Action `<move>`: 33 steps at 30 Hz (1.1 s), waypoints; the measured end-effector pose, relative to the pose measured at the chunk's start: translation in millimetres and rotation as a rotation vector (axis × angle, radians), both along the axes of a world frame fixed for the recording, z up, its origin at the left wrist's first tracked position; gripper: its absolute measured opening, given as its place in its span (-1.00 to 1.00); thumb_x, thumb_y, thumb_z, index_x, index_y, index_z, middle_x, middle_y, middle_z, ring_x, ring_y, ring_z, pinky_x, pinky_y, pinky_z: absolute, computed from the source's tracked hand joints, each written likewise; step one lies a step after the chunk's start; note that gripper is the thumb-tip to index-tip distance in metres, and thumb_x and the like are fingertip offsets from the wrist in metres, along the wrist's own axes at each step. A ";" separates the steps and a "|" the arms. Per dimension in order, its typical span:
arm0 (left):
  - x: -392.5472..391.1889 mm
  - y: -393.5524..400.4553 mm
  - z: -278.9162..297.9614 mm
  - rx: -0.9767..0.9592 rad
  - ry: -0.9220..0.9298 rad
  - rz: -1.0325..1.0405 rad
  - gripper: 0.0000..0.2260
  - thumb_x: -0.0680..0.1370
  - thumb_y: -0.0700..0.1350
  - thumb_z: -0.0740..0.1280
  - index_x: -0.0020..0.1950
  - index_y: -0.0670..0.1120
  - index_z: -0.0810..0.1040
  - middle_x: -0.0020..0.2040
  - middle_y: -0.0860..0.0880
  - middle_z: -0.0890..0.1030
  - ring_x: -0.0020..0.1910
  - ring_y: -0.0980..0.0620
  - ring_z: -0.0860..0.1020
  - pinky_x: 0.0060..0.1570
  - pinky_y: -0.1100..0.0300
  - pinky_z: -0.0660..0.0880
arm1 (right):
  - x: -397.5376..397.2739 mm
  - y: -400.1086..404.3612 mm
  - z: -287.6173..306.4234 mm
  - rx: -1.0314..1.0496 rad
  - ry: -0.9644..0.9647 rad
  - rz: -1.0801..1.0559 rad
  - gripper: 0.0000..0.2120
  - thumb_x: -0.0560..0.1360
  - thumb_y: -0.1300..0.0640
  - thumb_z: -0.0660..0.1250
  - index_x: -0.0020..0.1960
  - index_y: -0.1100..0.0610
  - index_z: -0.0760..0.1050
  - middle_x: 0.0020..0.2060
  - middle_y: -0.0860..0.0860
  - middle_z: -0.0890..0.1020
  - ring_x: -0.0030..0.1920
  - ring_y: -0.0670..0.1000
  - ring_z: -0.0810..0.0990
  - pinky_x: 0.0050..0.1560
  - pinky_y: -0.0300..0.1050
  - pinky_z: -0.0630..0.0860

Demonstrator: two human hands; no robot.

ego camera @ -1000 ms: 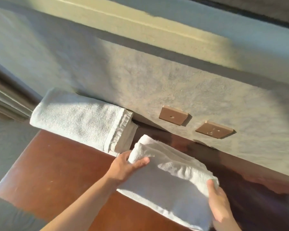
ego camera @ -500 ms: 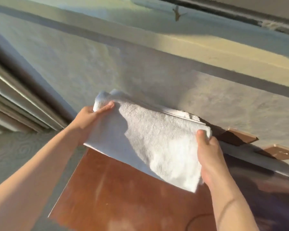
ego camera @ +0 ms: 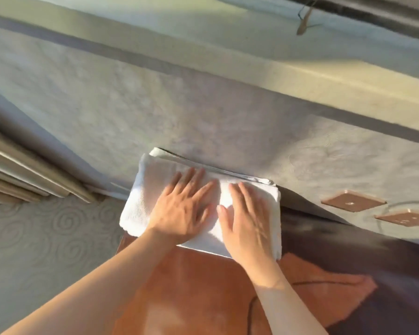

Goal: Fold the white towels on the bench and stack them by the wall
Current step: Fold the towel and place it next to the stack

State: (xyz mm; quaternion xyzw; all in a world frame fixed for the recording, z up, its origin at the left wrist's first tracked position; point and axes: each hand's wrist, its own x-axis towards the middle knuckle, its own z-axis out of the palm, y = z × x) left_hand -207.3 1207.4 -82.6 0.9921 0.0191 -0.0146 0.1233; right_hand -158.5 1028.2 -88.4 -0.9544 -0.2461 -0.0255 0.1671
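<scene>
A folded white towel (ego camera: 145,201) lies on top of another folded towel (ego camera: 179,158) at the back left end of the bench (ego camera: 203,298), pushed up against the wall (ego camera: 155,117); the pair makes a soft rectangular stack whose left edge overhangs the bench end slightly. The top towel is thick terry with a nubbly pile, bright where the sun strikes it. Only a thin strip of layered hems of the lower towel shows along the wall side, so how it is folded cannot be made out. The left hand (ego camera: 179,213) lies flat on the top towel, fingers straight and a little spread, pressing down. Just beside it the right hand (ego camera: 247,221) presses flat too, fingers straight and close together, covering the towel's right part and reaching near its right edge. Both forearms are cut off by the lower frame. The bench top is smooth reddish-brown wood, lit on the left and in deep shadow to the right. The wall is rough grey plaster. On it, well right of the stack, sit two flat brown square plates (ego camera: 353,201), the far one partly cut off.
</scene>
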 end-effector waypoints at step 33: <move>-14.0 -122.4 98.6 0.018 -0.003 -0.240 -0.41 0.66 0.27 -0.11 0.63 0.04 0.20 0.67 0.04 0.00 0.65 0.00 -0.03 0.60 0.01 0.00 | -70.2 -143.9 114.1 0.117 0.216 -0.245 -0.45 0.65 -0.23 0.01 0.60 -0.13 0.10 0.61 -0.16 0.08 0.61 -0.08 -0.10 0.61 0.02 -0.14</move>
